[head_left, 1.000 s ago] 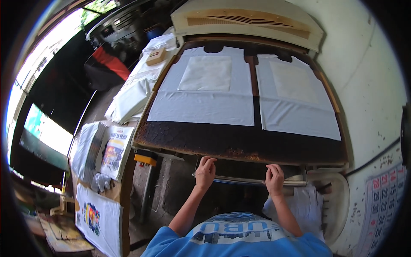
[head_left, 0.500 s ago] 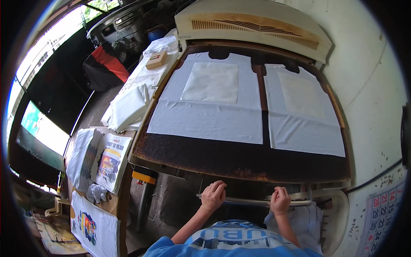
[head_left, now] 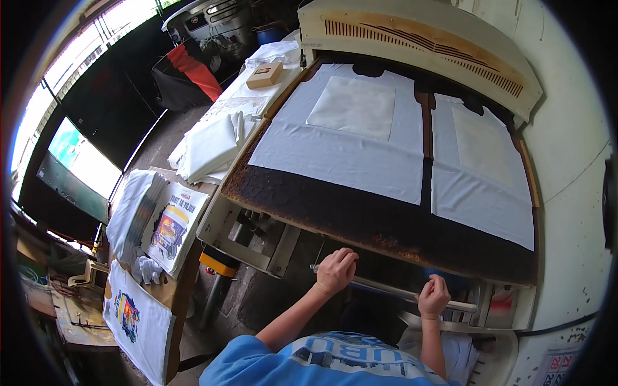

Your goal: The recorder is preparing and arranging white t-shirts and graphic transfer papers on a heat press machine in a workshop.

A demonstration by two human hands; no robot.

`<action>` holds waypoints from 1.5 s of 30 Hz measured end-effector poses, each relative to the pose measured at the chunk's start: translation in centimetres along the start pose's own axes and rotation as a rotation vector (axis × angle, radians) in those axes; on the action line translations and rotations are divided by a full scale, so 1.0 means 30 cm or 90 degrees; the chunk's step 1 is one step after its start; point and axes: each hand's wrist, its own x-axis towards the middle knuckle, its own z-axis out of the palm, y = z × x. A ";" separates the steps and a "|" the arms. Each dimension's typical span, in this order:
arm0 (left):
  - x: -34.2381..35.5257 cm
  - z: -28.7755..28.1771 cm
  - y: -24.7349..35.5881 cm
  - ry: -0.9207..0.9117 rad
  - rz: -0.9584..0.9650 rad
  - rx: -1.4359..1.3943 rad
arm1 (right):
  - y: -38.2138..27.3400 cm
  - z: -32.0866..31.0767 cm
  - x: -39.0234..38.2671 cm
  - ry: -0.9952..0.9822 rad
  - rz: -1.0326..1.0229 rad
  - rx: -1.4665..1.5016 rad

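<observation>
White shirt panels lie flat on the dark, worn board (head_left: pixel 322 215) of a heat press: a larger panel (head_left: pixel 283 151) on the left and a second panel (head_left: pixel 479 215) on the right. Each bears a pale rectangular sheet (head_left: pixel 353 106) near its neckline. Below the board's near edge runs a metal bar (head_left: pixel 386 289). My left hand (head_left: pixel 335 271) is closed around its left part, fingers curled away from me. Farther along, my right hand (head_left: pixel 433 297) is closed on the same bar; its fingertips are partly hidden.
The press's cream hood (head_left: pixel 412 38) stands at the far end. Left are a table with folded white cloth (head_left: pixel 209 148) and a small box (head_left: pixel 264 75), printed sheets (head_left: pixel 170 228), a crumpled glove (head_left: pixel 148 270) and a printed white shirt (head_left: pixel 132 328). A wall (head_left: pixel 573 193) borders the right.
The board with both panels has slid away from me toward the hood, baring more of the metal frame at the left. My hands have moved forward with the bar. The view has turned slightly.
</observation>
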 end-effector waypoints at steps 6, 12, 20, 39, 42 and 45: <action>0.317 0.029 0.021 0.064 -0.169 -0.267 | 0.070 0.105 0.200 0.035 -0.026 0.005; 0.689 -0.198 0.481 -0.213 -0.108 -1.071 | 0.151 0.220 0.415 -0.010 -0.054 0.013; 0.762 -0.420 0.776 -0.268 0.283 -1.570 | 0.154 0.363 0.705 -0.043 -0.073 0.018; 1.098 -0.539 0.287 -0.296 0.319 -1.487 | 0.217 0.831 1.309 -0.189 0.002 -0.099; 1.163 -0.499 0.138 -0.118 0.463 -1.096 | 0.316 0.915 1.433 -0.177 -0.001 -0.024; 1.160 -0.434 -0.063 -0.027 0.234 -0.823 | 0.348 1.003 1.591 -0.219 -0.017 -0.043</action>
